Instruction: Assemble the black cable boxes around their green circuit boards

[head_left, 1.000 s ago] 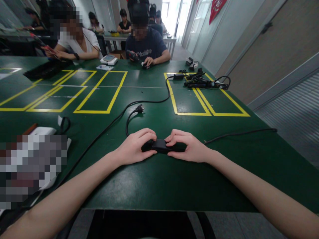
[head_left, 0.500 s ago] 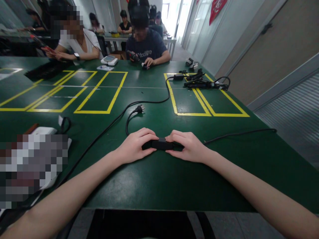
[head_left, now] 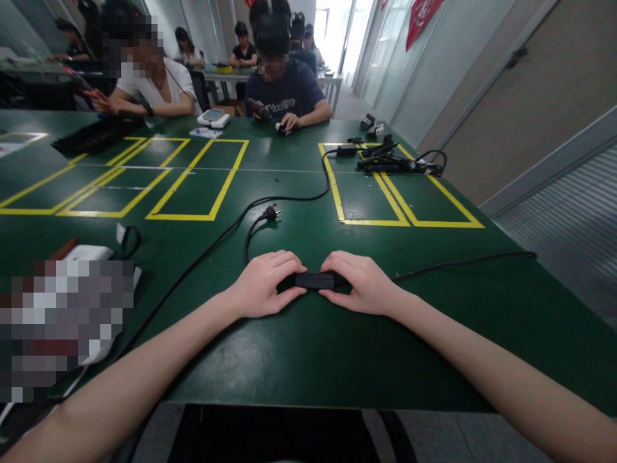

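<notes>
A black power adapter (head_left: 315,281) lies low over the green table (head_left: 289,360), straight in front of me. My left hand (head_left: 267,283) grips its left end, thumb on the near side and fingers on the far side. The other end is pinched the same way by my right hand (head_left: 361,283). From behind my left hand a short black cord curves up to a mains plug (head_left: 272,213) with bare prongs. A thin black cable (head_left: 463,262) leads off rightward from my right hand to the table edge. My hands cover both cord ends of the adapter.
A long black cable (head_left: 212,247) crosses the table to another adapter (head_left: 346,150). Bundled black cords (head_left: 395,161) lie at the back right. Yellow tape rectangles (head_left: 180,217) mark the tabletop. A blurred stack (head_left: 72,315) sits at left. Two people sit across, one holding a power tool (head_left: 260,110).
The adapter has turned about its length, so a ribbed face now shows where a smooth one did. Both hands stay nearly in place, still holding its ends.
</notes>
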`<state>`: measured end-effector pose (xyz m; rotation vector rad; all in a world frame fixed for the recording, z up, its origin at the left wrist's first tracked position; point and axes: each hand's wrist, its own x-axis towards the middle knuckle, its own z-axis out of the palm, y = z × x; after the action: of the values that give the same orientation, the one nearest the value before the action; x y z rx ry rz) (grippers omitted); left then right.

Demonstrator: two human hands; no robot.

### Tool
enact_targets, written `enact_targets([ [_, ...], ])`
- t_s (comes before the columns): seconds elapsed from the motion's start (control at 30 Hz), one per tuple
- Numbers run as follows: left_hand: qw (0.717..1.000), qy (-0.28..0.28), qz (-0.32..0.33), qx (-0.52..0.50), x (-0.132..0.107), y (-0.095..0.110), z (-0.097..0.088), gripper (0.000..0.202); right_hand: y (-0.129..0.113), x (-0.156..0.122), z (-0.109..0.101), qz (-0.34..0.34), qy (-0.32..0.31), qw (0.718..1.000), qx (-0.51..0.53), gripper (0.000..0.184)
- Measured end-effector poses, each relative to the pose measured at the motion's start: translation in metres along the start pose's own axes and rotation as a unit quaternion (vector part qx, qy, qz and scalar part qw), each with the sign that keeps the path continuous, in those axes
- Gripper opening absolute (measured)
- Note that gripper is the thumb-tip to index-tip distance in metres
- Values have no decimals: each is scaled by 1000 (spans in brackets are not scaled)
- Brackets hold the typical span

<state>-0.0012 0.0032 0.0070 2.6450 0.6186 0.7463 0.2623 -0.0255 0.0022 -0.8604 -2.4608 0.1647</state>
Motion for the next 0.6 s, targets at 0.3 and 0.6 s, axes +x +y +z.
enact_targets([
  [0.3, 1000, -8, -7, 22, 0, 4, 7, 29, -3, 3, 0, -39, 4, 999, -35, 24],
  [0.6, 998, -19, -4, 51, 1, 5, 8, 30, -3, 4, 1, -35, 12, 999, -27, 16],
])
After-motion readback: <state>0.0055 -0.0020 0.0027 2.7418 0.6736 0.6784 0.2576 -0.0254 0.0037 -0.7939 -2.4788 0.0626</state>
